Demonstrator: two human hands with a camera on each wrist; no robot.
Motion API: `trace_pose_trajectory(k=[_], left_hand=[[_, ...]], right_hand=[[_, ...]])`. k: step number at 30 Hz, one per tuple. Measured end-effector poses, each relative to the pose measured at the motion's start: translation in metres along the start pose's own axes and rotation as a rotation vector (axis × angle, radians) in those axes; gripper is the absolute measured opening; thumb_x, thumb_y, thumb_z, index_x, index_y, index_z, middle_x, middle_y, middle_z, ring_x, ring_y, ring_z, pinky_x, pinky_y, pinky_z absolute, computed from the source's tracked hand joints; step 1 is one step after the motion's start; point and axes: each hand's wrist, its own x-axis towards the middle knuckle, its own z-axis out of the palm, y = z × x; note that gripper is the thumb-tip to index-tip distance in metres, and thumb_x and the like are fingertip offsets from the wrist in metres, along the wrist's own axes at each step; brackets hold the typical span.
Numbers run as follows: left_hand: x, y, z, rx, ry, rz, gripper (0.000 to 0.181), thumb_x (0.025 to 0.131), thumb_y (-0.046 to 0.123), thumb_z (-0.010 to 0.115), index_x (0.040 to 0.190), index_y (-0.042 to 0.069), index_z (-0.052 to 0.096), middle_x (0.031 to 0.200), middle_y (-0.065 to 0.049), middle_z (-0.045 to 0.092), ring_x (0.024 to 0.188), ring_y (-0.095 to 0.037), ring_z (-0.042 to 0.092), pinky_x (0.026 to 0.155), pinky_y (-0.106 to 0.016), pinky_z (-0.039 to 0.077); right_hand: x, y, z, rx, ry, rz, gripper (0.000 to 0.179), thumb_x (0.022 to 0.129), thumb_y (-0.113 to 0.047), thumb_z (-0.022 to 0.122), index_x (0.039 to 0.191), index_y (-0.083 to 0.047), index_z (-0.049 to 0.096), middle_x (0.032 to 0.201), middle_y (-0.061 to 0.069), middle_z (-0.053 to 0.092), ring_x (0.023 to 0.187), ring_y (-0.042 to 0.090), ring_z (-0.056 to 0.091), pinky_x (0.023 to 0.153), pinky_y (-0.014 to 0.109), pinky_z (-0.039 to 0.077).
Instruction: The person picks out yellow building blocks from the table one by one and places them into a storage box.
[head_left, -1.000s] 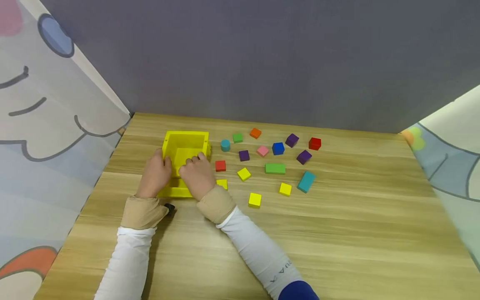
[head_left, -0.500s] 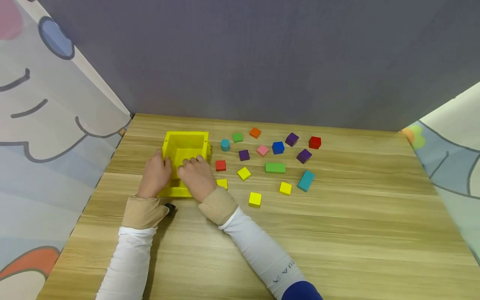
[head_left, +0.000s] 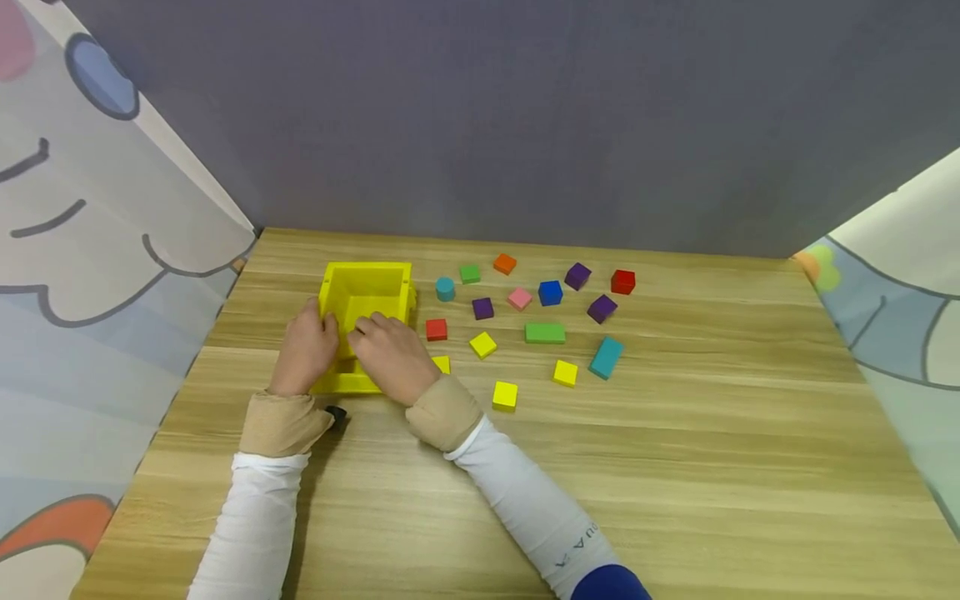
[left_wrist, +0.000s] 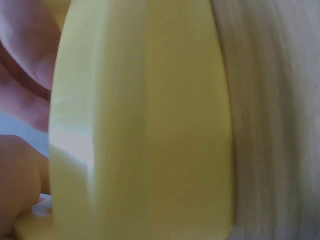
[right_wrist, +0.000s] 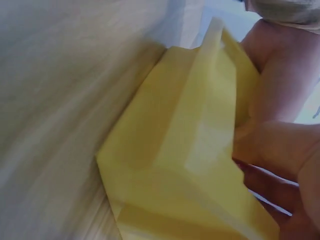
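A yellow open-topped plastic box [head_left: 371, 283] stands at the left of the wooden table. My left hand [head_left: 306, 350] grips its left wall, thumb over the rim on the inside. My right hand [head_left: 393, 354] reaches over the front right part of the box, fingers curled down into it. I cannot tell what these fingers hold, as the back of the hand hides them. In the right wrist view the box [right_wrist: 145, 130] fills the middle, with fingers [right_wrist: 272, 187] close at its open side. The left wrist view is mostly the yellow wall [left_wrist: 165, 120].
Loose coloured blocks lie to the right of the box, among them a blue cylinder [head_left: 445, 289], a long green block [head_left: 544, 333], a teal block [head_left: 606, 357] and several yellow ones. One yellow block [head_left: 442, 364] is partly behind my right hand. A grey wall [head_left: 525, 125] borders the table's far edge.
My right hand has shifted slightly left over the box, its fingers deeper in. The left hand keeps its grip. The head view has shifted a little; the blocks stay put.
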Motion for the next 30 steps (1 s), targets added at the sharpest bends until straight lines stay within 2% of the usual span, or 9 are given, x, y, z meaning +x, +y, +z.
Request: trace_pose_trajectory(k=[6,12,18,26,30], left_hand=[[-0.001,-0.002,-0.004,0.006,0.009,0.009,0.033,0.104,0.013,0.032,0.114,-0.015,0.046,0.086,-0.028,0.055,0.066,-0.033,0.052,0.052,-0.035,0.042],[-0.007,-0.008,-0.007,0.027,0.031,0.027,0.029,0.103,0.009,0.033,0.108,-0.015,0.046,0.082,-0.028,0.053,0.066,-0.035,0.051,0.053,-0.039,0.042],[-0.006,-0.006,-0.002,0.014,-0.002,0.009,0.033,0.104,0.012,0.032,0.116,-0.015,0.045,0.091,-0.032,0.056,0.071,-0.037,0.054,0.056,-0.042,0.045],[-0.005,-0.004,0.000,0.018,0.009,0.014,0.034,0.104,0.014,0.031,0.117,-0.015,0.044,0.092,-0.033,0.056,0.073,-0.038,0.055,0.056,-0.041,0.045],[-0.005,-0.002,-0.001,0.023,0.000,0.007,0.036,0.104,0.015,0.030,0.119,-0.015,0.044,0.095,-0.034,0.056,0.074,-0.038,0.055,0.056,-0.040,0.045]], right_hand=[[-0.006,0.003,-0.005,0.100,0.041,0.004,0.024,0.098,-0.012,0.053,0.115,-0.011,0.070,0.114,0.000,0.065,0.102,0.015,0.057,0.090,0.021,0.047],[-0.019,0.003,-0.013,0.131,0.090,0.017,0.027,0.098,-0.015,0.054,0.119,-0.010,0.069,0.120,0.001,0.064,0.108,0.016,0.055,0.093,0.020,0.046],[-0.041,0.011,-0.018,0.170,0.138,0.064,0.025,0.095,-0.014,0.060,0.118,-0.009,0.068,0.118,0.002,0.062,0.107,0.017,0.055,0.091,0.022,0.048],[-0.066,0.020,-0.026,0.209,0.161,0.077,0.023,0.095,-0.015,0.059,0.116,-0.006,0.064,0.112,0.005,0.061,0.101,0.018,0.054,0.087,0.026,0.049],[-0.078,0.028,-0.024,0.236,0.216,0.117,0.022,0.092,-0.016,0.066,0.109,-0.003,0.064,0.103,0.006,0.060,0.095,0.019,0.054,0.086,0.027,0.049]])
